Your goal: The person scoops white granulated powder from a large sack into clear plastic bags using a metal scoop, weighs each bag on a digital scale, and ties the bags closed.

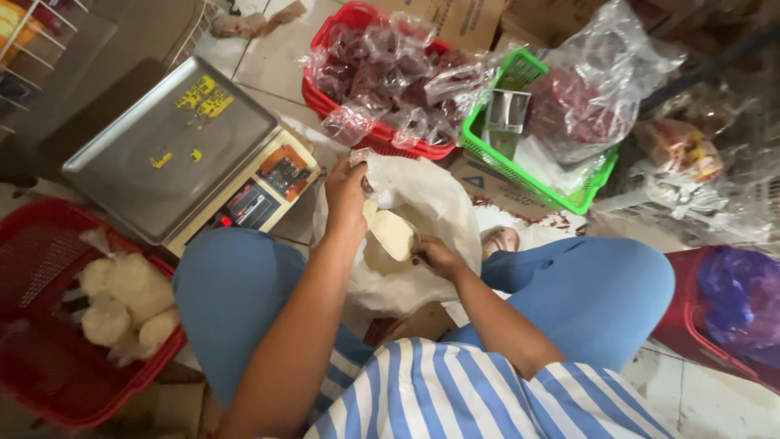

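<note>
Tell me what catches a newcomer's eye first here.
In the centre, the right hand lifts a scoop heaped with pale powder out of a white sack, while the left hand holds a small clear bag. A steel weighing scale sits at upper left.

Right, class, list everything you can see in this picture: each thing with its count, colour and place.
scale: one, steel pan on a cream base, on the floor at upper left
red baskets: two, one lower left with white filled bags, one top centre with dark red filled bags
green basket: one, upper right of centre, holds a metal scoop and a clear bag of red goods
white sack: one, open, between the knees
scoop: one, heaped with pale powder, over the sack
purple bag: one, in a red tub at right
left hand: holds up a small clear bag
right hand: grips the scoop handle
</note>
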